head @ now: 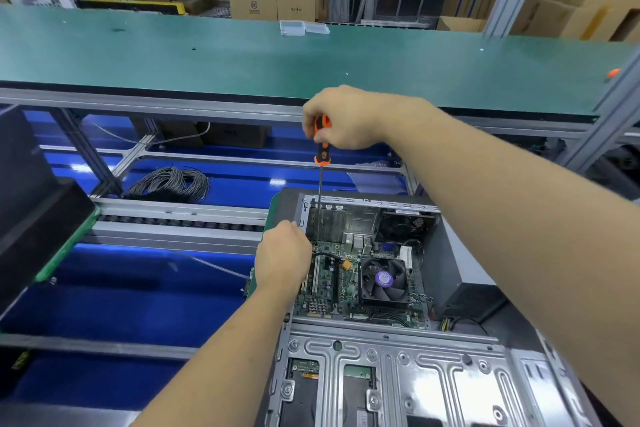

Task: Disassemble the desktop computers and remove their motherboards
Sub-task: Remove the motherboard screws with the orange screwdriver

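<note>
Right hand (341,118) grips the screwdriver (322,146) upright, tip on the motherboard (332,274); left hand (284,253), fingers curled, steadies its shaft.

The screwdriver (321,146) tip was too small to make out against the motherboard (349,274). The left hand (282,258) hid its own fingertips. The computer case (398,374) ran off the bottom edge.

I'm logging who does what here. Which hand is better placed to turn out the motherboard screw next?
The right hand: it grips the screwdriver handle, shaft upright with its tip down at the motherboard far left corner. The left hand rests at the case edge beside the tip, seemingly steadying.
</note>
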`<state>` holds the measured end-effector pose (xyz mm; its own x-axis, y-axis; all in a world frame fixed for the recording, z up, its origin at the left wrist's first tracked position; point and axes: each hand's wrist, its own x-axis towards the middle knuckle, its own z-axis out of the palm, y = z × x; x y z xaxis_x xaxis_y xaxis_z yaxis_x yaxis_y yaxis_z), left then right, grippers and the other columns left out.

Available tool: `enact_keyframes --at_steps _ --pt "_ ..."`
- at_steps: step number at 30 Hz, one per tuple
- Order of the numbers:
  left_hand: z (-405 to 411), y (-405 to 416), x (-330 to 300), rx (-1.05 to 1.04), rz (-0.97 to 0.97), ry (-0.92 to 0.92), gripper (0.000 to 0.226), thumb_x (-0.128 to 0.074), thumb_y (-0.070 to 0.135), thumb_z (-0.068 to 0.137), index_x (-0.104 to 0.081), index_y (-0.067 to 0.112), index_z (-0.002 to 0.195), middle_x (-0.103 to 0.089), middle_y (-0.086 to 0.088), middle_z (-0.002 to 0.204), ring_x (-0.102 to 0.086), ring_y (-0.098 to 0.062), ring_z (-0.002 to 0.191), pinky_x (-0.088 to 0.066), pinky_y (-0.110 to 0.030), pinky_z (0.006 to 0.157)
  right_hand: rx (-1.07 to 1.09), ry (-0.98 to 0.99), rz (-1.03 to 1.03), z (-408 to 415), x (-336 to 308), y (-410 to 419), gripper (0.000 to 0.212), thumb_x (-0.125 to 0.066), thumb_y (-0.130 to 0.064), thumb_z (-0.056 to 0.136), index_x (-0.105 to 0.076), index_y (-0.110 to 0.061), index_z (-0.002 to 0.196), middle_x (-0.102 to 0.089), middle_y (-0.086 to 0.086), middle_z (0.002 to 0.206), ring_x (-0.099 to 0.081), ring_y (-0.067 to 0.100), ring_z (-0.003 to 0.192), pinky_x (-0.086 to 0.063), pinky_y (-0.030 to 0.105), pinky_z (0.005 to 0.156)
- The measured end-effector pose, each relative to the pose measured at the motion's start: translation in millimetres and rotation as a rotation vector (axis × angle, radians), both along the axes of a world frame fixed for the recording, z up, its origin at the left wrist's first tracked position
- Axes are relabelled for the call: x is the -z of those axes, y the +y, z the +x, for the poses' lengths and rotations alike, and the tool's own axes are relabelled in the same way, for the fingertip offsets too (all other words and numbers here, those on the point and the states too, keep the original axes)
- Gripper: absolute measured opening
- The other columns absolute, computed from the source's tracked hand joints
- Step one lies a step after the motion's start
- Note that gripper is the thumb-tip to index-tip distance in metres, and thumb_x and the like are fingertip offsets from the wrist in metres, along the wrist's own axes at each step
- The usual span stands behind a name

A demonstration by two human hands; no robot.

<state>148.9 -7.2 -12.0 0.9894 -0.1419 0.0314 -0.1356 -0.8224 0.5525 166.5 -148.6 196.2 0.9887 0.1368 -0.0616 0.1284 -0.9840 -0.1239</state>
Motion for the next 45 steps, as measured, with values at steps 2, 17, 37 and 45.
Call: enact_keyframes --at_steps 2,17,37,45 --pt "0.4 0.5 0.1 0.0 0.0 -0.002 0.038 -0.032 0.025 0.108 -0.059 0.005 0.09 -0.062 -0.009 0.079 -0.056 -0.025 0.069 -0.038 -0.029 0.057 0.052 0.096 0.065 -0.4 -2.4 0.2 0.023 -0.062 -0.024 0.096 -0.058 -0.02 0.118 -0.058 -0.002 0.09 -0.06 0.02 0.076 -0.05 0.032 0.065" --pt "27.9 -25.4 -30.6 0.225 -0.314 -0.024 0.041 -0.056 0.03 0.102 -0.055 0.011 0.137 -0.064 0.0 0.079 -0.052 -0.003 0.066 -0.038 -0.023 0.067 0.028 0.038 -0.148 -0.4 0.9 5.6 0.018 -0.052 -0.035 0.101 -0.054 -0.017 0.101 -0.056 0.001 0.092 -0.051 0.025 0.084 -0.036 0.032 0.069" --pt "49.7 -47.5 -14.2 0.323 -0.452 0.023 0.027 -0.049 0.025 0.105 -0.06 0.004 0.095 -0.051 0.0 0.065 -0.038 -0.014 0.056 -0.033 -0.019 0.047 0.114 0.021 -0.197 -1.0 -10.8 -5.7 0.037 -0.06 -0.045 0.094 -0.06 -0.009 0.104 -0.064 0.007 0.079 -0.069 0.03 0.057 -0.06 0.043 0.067" --pt "51.2 -43.7 -11.9 0.326 -0.487 0.023 0.026 -0.049 0.026 0.105 -0.06 0.005 0.093 -0.049 0.001 0.064 -0.038 -0.013 0.054 -0.033 -0.019 0.048 0.119 0.002 -0.208 5.3 -17.2 -2.9 0.024 -0.056 -0.032 0.096 -0.065 -0.01 0.097 -0.065 0.007 0.077 -0.067 0.022 0.053 -0.059 0.039 0.067"
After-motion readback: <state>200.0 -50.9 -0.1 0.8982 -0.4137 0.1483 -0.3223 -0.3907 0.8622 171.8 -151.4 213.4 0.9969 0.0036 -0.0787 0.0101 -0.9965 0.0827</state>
